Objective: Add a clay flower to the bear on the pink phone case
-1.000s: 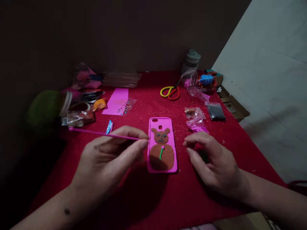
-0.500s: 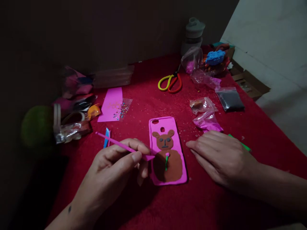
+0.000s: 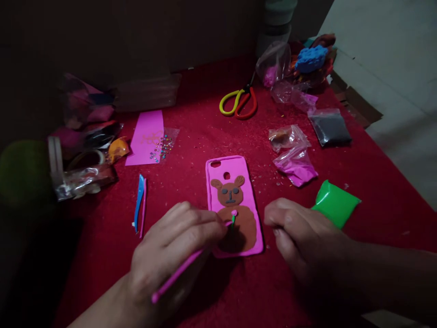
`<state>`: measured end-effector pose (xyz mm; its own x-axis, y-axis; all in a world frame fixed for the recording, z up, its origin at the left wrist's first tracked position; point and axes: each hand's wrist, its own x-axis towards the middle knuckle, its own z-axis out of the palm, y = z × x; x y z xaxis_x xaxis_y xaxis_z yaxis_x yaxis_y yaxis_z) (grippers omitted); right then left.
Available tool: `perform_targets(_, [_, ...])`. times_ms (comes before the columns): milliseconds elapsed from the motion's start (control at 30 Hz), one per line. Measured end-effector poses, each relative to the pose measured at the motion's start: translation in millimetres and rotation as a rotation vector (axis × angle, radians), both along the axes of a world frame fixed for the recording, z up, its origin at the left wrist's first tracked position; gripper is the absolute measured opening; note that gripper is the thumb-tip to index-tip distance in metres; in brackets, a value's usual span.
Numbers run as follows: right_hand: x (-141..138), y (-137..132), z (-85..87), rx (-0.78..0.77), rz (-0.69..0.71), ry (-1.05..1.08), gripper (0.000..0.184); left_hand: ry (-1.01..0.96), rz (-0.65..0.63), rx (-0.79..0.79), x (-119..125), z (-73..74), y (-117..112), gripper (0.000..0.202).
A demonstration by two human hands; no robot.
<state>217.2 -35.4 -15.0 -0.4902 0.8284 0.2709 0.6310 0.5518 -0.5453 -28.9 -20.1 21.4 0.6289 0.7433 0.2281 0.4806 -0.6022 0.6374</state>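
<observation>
A pink phone case (image 3: 218,175) lies on the red cloth (image 3: 205,132) with a brown clay bear on it and a small green stem topped by a pink dot. My left hand (image 3: 174,248) grips a thin pink modelling stick (image 3: 175,275), its tip at the stem on the bear's body. My right hand (image 3: 300,232) rests loosely curled on the cloth just right of the case, holding nothing that I can see. A green clay packet (image 3: 336,202) lies just behind that hand.
Blue and pink tools (image 3: 139,202) lie left of the case. Behind are a pink sheet with gems (image 3: 150,136), yellow-red scissors (image 3: 239,100), bags of brown, pink and black clay (image 3: 295,152), blue clay (image 3: 310,58) and clutter at the left edge (image 3: 85,155).
My left hand turned the pink stick so its tail points toward me and its tip meets the bear's stem. The view tilted down, and the green packet came out from under my right hand.
</observation>
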Motion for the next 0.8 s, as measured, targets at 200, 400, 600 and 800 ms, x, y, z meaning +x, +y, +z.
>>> perform_targets(200, [-1.5,8.2,-1.6,-0.061,-0.006,0.103,0.020,0.117,-0.042,0.243,-0.1,-10.4,-2.2,0.027])
perform_targets(400, [-3.2,11.4,-6.1,-0.100,-0.002,0.121,0.022,0.143,-0.073,0.243,-2.9,-13.4,1.2,0.029])
perform_targets(600, [-3.7,11.7,-5.0,-0.147,0.020,0.134,0.021,0.158,-0.081,0.230,-2.4,-12.8,2.0,0.028])
perform_targets(800, [-4.3,13.2,-5.3,-0.162,0.006,0.110,0.020,0.148,-0.101,0.232,-3.6,-12.9,3.7,0.029])
